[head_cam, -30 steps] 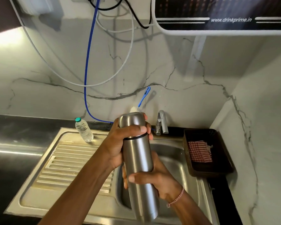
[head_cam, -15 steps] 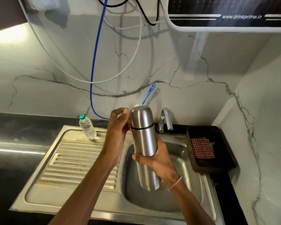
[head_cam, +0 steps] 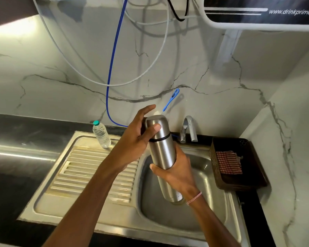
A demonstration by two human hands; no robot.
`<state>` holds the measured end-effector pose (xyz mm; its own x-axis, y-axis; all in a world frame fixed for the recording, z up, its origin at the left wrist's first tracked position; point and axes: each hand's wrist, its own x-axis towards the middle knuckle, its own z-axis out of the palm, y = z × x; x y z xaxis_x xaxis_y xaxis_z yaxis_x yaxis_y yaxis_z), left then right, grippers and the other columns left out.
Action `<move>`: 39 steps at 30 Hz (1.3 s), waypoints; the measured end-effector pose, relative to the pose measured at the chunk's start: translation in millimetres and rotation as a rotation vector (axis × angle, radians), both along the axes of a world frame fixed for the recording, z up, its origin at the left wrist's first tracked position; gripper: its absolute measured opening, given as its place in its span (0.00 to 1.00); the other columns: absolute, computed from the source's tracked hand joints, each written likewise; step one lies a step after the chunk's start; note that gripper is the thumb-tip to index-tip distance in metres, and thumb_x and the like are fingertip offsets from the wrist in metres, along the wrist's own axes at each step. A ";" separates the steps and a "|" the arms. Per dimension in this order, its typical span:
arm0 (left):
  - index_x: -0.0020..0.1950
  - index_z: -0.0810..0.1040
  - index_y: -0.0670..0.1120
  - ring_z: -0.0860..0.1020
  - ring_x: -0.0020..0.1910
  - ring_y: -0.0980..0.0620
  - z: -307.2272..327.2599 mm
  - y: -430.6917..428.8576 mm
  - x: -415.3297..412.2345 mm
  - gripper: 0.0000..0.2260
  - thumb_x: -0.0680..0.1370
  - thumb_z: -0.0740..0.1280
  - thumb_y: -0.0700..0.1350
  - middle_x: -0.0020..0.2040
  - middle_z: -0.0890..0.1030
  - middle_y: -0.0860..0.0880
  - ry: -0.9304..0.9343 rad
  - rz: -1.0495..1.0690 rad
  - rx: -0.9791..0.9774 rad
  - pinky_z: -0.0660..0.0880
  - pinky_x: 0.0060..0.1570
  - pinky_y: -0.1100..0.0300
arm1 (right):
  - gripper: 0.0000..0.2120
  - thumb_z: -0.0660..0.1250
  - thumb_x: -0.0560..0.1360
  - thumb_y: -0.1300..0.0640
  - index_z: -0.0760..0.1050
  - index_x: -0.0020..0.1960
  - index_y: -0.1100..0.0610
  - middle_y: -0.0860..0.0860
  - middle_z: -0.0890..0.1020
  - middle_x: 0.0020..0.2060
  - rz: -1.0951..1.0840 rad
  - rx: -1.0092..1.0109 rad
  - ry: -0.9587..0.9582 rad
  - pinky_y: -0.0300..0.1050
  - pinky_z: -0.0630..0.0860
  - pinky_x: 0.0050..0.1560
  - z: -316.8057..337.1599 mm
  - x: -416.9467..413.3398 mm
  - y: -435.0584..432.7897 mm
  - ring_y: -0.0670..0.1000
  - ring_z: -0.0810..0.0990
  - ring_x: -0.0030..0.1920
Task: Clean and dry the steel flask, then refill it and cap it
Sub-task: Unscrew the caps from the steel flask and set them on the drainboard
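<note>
Again left hand [head_cam: 136, 139] grips cap [head_cam: 158, 128], right hand [head_cam: 177, 173] flask [head_cam: 163, 154].

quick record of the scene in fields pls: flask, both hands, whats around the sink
steel flask: cap on, held near upright over the sink basin
left hand: grips the cap, thumb across its front
right hand: grips the flask's body
draining board: plastic water bottle, upright
back wall: tap; blue brush leaning
right of sink: black tray holding a checked cloth
</note>
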<state>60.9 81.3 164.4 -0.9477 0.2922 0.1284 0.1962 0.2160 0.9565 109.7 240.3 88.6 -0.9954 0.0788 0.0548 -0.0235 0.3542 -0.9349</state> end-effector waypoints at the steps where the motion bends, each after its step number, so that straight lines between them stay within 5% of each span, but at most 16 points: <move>1: 0.77 0.67 0.58 0.81 0.54 0.60 0.9 -0.4 -0.8 0.28 0.78 0.69 0.57 0.55 0.81 0.56 0.034 0.052 -0.054 0.78 0.60 0.60 | 0.33 0.82 0.59 0.48 0.72 0.60 0.44 0.42 0.83 0.46 -0.013 0.046 0.011 0.41 0.82 0.44 -1.8 -0.2 0.1 0.42 0.83 0.43; 4: 0.71 0.75 0.55 0.80 0.49 0.60 2.6 -2.7 -7.4 0.32 0.71 0.71 0.69 0.52 0.79 0.57 0.150 0.227 -0.341 0.76 0.48 0.69 | 0.31 0.80 0.60 0.43 0.70 0.58 0.42 0.41 0.82 0.42 -0.047 0.228 0.061 0.40 0.81 0.40 -6.5 0.0 -2.7 0.43 0.82 0.39; 6: 0.57 0.83 0.51 0.79 0.45 0.56 1.4 -6.2 -12.1 0.28 0.70 0.70 0.71 0.46 0.80 0.53 0.233 0.328 -0.535 0.71 0.43 0.67 | 0.33 0.78 0.60 0.40 0.68 0.60 0.42 0.42 0.82 0.43 -0.069 0.361 0.089 0.46 0.81 0.41 -11.2 -1.6 -6.5 0.47 0.82 0.39; 9: 0.44 0.81 0.48 0.78 0.37 0.57 3.0 -14.2 -16.1 0.29 0.69 0.65 0.74 0.38 0.80 0.53 0.219 0.468 -0.577 0.71 0.39 0.62 | 0.35 0.76 0.60 0.38 0.67 0.63 0.43 0.45 0.84 0.47 -0.077 0.465 0.105 0.49 0.81 0.44 -23.7 -6.4 -9.6 0.54 0.83 0.42; 11: 0.46 0.79 0.48 0.80 0.38 0.58 7.2 -25.8 -19.5 0.27 0.70 0.70 0.72 0.38 0.81 0.54 0.113 0.527 -0.444 0.74 0.40 0.63 | 0.36 0.79 0.61 0.40 0.67 0.64 0.44 0.44 0.83 0.48 -0.053 0.423 0.086 0.44 0.79 0.42 -29.5 -8.3 -10.3 0.49 0.81 0.41; 14: 0.61 0.74 0.45 0.87 0.51 0.47 -2.5 -53.5 -22.3 0.33 0.65 0.81 0.61 0.52 0.85 0.47 -0.223 0.394 0.180 0.82 0.55 0.50 | 0.34 0.83 0.61 0.47 0.70 0.62 0.44 0.39 0.80 0.46 -0.024 0.191 0.034 0.25 0.72 0.39 -37.3 -8.8 -12.3 0.37 0.80 0.42; 17: 0.67 0.71 0.44 0.81 0.64 0.43 -44.8 -80.5 -17.9 0.35 0.66 0.84 0.47 0.62 0.82 0.40 -0.295 0.284 0.397 0.78 0.63 0.51 | 0.33 0.84 0.60 0.52 0.71 0.60 0.45 0.41 0.82 0.46 -0.047 0.009 0.003 0.35 0.81 0.43 -54.8 -15.0 -16.1 0.40 0.83 0.44; 20: 0.70 0.72 0.48 0.83 0.56 0.56 -94.7 -94.5 -13.0 0.39 0.62 0.84 0.40 0.59 0.83 0.46 -0.310 0.339 0.266 0.79 0.52 0.62 | 0.34 0.84 0.59 0.50 0.73 0.61 0.47 0.45 0.83 0.48 -0.076 -0.029 -0.027 0.47 0.84 0.46 -72.1 -20.3 -21.0 0.45 0.84 0.44; 24: 0.66 0.77 0.50 0.80 0.51 0.64 -169.6 -102.2 -19.3 0.37 0.60 0.87 0.42 0.55 0.84 0.51 -0.189 0.459 -0.145 0.77 0.49 0.70 | 0.35 0.83 0.59 0.46 0.73 0.62 0.48 0.47 0.85 0.49 -0.066 -0.053 -0.067 0.49 0.84 0.48 -93.0 -24.6 -28.8 0.46 0.85 0.45; 30: 0.63 0.79 0.47 0.82 0.55 0.47 -250.7 -103.5 -35.9 0.35 0.59 0.87 0.44 0.56 0.85 0.47 -0.181 0.448 -0.471 0.77 0.56 0.58 | 0.34 0.85 0.61 0.56 0.72 0.62 0.50 0.46 0.83 0.49 -0.054 -0.015 -0.084 0.33 0.80 0.44 -106.8 -24.8 -41.2 0.42 0.83 0.45; 39: 0.68 0.75 0.47 0.79 0.60 0.44 -299.2 -93.1 -64.6 0.29 0.69 0.81 0.40 0.62 0.81 0.45 -0.180 0.397 -0.602 0.74 0.57 0.58 | 0.33 0.85 0.61 0.56 0.74 0.61 0.55 0.48 0.84 0.46 -0.062 0.007 -0.109 0.39 0.81 0.41 -123.8 -17.2 -40.8 0.47 0.84 0.41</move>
<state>-3.7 -11.9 -134.8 -0.9879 -0.1057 -0.1134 -0.1544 0.7349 0.6604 92.6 199.4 -35.2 -0.9886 0.1407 -0.0527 0.1004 0.3580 -0.9283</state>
